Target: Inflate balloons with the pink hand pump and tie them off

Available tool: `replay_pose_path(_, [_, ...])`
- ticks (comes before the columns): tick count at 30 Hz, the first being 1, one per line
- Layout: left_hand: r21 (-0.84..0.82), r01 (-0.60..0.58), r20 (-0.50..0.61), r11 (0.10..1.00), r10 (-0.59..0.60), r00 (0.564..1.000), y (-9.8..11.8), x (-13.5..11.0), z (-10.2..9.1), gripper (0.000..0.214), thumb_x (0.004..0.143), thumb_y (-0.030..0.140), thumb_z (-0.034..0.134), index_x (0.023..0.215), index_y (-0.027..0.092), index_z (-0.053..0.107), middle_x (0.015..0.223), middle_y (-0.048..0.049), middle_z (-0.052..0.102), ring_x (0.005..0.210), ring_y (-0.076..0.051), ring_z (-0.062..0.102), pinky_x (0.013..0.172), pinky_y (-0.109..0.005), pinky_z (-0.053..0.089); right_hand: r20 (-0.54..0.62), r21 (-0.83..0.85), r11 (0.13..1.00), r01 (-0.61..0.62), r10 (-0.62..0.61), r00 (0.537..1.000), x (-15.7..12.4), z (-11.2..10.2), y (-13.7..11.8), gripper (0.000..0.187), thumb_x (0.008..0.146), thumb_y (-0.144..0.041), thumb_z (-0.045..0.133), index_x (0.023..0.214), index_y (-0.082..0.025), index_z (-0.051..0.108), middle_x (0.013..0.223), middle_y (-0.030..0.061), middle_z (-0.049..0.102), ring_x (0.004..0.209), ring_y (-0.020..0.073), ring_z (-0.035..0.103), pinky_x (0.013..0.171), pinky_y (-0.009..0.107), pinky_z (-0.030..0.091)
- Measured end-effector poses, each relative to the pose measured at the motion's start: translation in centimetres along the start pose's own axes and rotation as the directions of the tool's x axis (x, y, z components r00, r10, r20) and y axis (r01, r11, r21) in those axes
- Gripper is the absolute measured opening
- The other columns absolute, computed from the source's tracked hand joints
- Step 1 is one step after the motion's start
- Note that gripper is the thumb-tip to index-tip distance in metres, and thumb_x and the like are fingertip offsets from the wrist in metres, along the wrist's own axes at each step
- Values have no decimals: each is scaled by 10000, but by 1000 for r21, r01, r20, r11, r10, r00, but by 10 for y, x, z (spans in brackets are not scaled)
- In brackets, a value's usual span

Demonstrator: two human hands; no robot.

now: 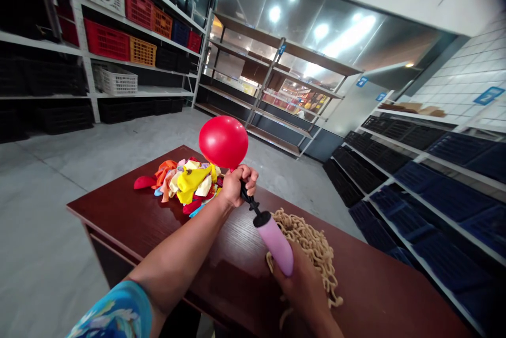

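Observation:
A round, inflated red balloon (223, 141) stands above my left hand (236, 185), whose closed fingers pinch its neck at the black end of a hand pump. The pump's pinkish-purple barrel (275, 243) slants down to the right, into the grip of my right hand (304, 288). Just left of my left hand lies a pile of limp balloons (190, 182) in yellow, orange, red, cream and blue. A heap of tan rope (308, 238) spreads beside and behind the pump barrel. The balloon's neck is mostly hidden by my fingers.
The dark reddish-brown table (114, 195) carries all of this. White shelving with coloured crates (106, 40) stands at the left. Metal racks (272, 90) stand at the back by a window. Dark blue crates (443, 222) fill shelves on the right.

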State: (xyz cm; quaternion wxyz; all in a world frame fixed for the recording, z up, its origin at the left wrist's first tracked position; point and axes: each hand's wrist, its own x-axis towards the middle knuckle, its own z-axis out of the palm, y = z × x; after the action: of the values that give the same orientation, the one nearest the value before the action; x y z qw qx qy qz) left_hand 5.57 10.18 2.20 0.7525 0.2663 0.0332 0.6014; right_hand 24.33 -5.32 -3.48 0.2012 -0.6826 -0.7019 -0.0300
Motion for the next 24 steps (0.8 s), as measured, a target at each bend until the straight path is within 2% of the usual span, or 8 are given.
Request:
replay_pose_path(4, [-27, -19, -59, 999, 17, 998, 4, 2, -4, 183, 654, 95, 435, 563, 180, 301, 600, -8, 446, 388, -62, 296, 323, -181, 235, 26, -79, 996, 44, -43, 999, 30, 0, -19, 294, 770, -273, 502, 1050, -189, 530, 886, 58, 643, 777, 203, 601, 635, 274, 401])
replay_pose_path(7, [-43, -35, -108, 998, 30, 994, 9, 6, -9, 171, 656, 86, 422, 578, 184, 305, 603, 0, 436, 386, -65, 299, 325, -188, 241, 47, -90, 994, 68, -64, 997, 40, -1, -16, 295, 774, -274, 499, 1053, -181, 525, 881, 61, 638, 782, 198, 595, 642, 270, 389])
replay_pose_path(12, [-25, -123, -205, 992, 115, 972, 19, 17, -25, 158, 675, 87, 399, 605, 184, 297, 608, 12, 426, 393, -59, 300, 341, -176, 238, 94, -106, 980, 170, -160, 983, 45, -14, 20, 361, 743, -309, 545, 1086, -196, 534, 991, 74, 622, 900, 221, 574, 750, 301, 401])
replay_pose_path(15, [16, -146, -251, 989, 145, 957, 21, 25, -37, 159, 679, 86, 397, 616, 185, 289, 603, 17, 427, 400, -58, 299, 355, -172, 239, 123, -100, 978, 181, -168, 978, 46, -20, 46, 372, 734, -329, 559, 1085, -210, 533, 1009, 70, 620, 928, 223, 563, 784, 310, 399])
replay_pose_path(18, [37, -152, -275, 988, 157, 949, 19, 30, -44, 156, 686, 90, 391, 619, 186, 288, 597, 17, 423, 402, -59, 300, 364, -172, 236, 134, -119, 979, 169, -152, 979, 47, -19, 57, 382, 728, -325, 567, 1090, -213, 520, 1012, 66, 618, 917, 221, 560, 770, 308, 395])
replay_pose_path(21, [60, -175, -261, 983, 185, 948, 14, 32, -45, 162, 692, 96, 400, 615, 184, 287, 594, 17, 421, 404, -55, 299, 369, -167, 231, 118, -147, 980, 135, -118, 986, 55, -12, 49, 349, 720, -320, 580, 1043, -199, 525, 973, 75, 617, 868, 217, 558, 726, 301, 386])
replay_pose_path(24, [87, -183, -233, 979, 199, 952, 6, 30, -43, 163, 683, 95, 402, 607, 182, 287, 593, 12, 425, 407, -57, 304, 372, -167, 233, 151, -134, 979, 155, -134, 979, 69, -2, 31, 289, 741, -299, 566, 1006, -194, 520, 934, 69, 612, 833, 200, 548, 692, 287, 371])
